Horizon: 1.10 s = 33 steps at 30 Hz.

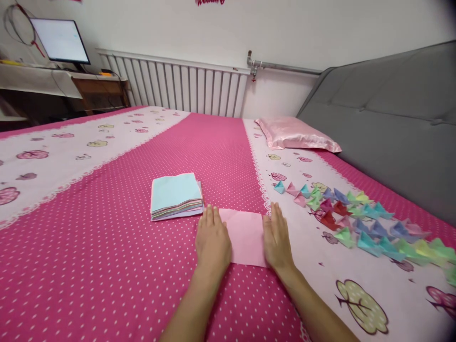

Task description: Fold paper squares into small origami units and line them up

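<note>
A flat sheet of pink paper [246,237] lies on the bed between my two hands. My left hand [213,240] rests at the sheet's left edge, fingers stretched forward. At the right edge lies my right hand [278,237], its fingers also extended. Neither hand grips anything; the palms and the undersides of the fingers are hidden. Just beyond my left hand sits a stack of coloured paper [176,194], with a light blue sheet on top. To the right of my right hand stand rows of folded paper boats [368,242] in several colours.
The bed wears a pink dotted cover [107,266] with pale printed bands. A pink satin pillow [295,133] lies against the grey headboard [388,114]. Behind the bed is a white radiator [174,85]. At the far left a monitor [61,40] stands on a desk [39,83].
</note>
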Tool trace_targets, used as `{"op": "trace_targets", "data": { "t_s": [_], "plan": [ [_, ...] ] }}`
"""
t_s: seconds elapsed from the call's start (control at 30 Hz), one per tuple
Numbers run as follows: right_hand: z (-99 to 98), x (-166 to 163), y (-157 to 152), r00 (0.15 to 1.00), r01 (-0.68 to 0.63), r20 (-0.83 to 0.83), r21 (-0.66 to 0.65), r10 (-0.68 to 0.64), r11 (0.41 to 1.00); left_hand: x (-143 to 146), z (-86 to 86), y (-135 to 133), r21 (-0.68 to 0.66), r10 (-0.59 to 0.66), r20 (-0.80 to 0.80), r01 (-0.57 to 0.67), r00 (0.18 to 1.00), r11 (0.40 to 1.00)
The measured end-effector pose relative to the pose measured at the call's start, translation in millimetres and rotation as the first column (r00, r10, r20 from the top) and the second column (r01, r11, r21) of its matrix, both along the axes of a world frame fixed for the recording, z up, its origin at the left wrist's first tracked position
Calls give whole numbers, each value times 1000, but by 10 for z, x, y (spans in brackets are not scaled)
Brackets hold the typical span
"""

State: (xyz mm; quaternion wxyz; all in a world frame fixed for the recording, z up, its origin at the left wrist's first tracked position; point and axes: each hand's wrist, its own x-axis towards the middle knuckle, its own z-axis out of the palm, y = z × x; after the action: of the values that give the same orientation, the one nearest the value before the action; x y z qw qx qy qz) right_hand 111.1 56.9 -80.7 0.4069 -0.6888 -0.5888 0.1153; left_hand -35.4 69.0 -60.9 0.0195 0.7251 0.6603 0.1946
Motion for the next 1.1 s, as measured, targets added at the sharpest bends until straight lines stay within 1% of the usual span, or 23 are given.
{"op": "trace_targets", "data": {
  "t_s": [0.07,0.1,0.13,0.2,0.23,0.3,0.37,0.47,0.6,0.8,0.97,1.1],
  "plan": [
    [115,-61,-74,994,-107,8,87,107,990,63,26,-20,97,-84,29,81,996,992],
    [152,-105,-111,980,-197,30,102,195,975,89,20,-28,130,-144,29,139,989,982],
    [169,-152,-142,953,-301,51,88,298,950,106,-1,-34,145,-207,18,202,978,969],
    [143,-239,-175,867,-495,66,1,494,869,109,-79,-39,109,-314,-25,315,949,943],
    [106,-270,-174,830,-551,65,-54,553,833,98,-129,-38,65,-353,-51,356,934,932],
    [11,-296,-146,789,-595,72,-158,610,788,62,-223,-34,-42,-396,-99,394,913,918],
    [-75,-283,-100,791,-574,103,-217,604,789,30,-287,-31,-88,-396,-136,387,908,918],
    [-139,-241,-46,810,-515,175,-245,560,822,16,-310,-29,-98,-366,-168,354,915,930],
    [-142,-215,-24,833,-421,261,-272,488,865,23,-284,-16,-116,-315,-178,298,932,948],
    [-145,-194,-4,849,-314,339,-294,405,903,8,-259,8,-130,-226,-154,207,962,970],
    [-170,-171,-3,875,-211,366,-297,315,931,-28,-209,-15,-164,-133,-157,107,979,981],
    [-188,-116,-21,902,-131,360,-300,239,945,-77,-145,-48,-197,-57,-191,19,980,980]
  ]
}}
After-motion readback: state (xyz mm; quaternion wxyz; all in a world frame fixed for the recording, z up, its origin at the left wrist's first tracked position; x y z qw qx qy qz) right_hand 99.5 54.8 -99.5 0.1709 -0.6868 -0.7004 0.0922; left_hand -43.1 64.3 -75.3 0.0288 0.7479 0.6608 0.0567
